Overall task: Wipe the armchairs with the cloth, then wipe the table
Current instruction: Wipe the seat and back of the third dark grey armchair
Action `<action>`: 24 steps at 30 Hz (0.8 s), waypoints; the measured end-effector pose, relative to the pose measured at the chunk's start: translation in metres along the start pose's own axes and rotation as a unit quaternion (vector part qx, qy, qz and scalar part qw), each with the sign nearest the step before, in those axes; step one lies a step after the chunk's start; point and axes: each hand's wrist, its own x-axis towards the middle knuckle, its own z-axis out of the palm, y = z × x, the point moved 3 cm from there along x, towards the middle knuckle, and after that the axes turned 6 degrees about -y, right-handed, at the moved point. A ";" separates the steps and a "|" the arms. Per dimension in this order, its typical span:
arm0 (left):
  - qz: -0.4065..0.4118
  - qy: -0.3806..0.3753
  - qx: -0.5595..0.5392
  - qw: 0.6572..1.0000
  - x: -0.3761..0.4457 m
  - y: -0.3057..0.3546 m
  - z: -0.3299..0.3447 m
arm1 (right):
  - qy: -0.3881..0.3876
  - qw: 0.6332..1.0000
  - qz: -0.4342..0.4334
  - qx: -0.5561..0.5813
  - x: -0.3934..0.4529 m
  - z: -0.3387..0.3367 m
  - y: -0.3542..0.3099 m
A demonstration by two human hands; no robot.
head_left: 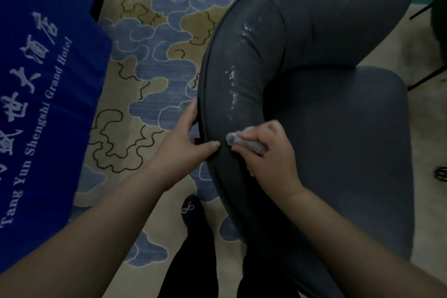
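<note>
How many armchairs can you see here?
1 for sure: the grey armchair in the middle, with the right hand wiping it with a cloth and the left hand gripping its edge. Dark legs at the far right edge may belong to another.

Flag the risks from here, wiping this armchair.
1. The cloth is bunched small under the right hand, so each pass likely covers a narrow strip and could leave gaps.
2. Wet streaks shine along the armchair backrest; left undried they may mark the surface.
3. The left hand grips only the backrest edge, so the chair could shift on the carpet.
</note>
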 end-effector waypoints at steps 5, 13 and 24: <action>-0.012 -0.042 -0.009 0.999 0.022 0.005 -0.014 | 0.030 0.999 0.024 -0.028 0.064 0.010 -0.007; 0.000 -0.064 0.018 0.998 0.058 0.025 -0.027 | 0.057 0.997 0.052 0.014 0.051 0.006 0.000; 0.005 -0.098 0.033 0.995 0.077 0.027 -0.038 | 0.139 0.989 0.056 -0.009 0.161 0.006 -0.001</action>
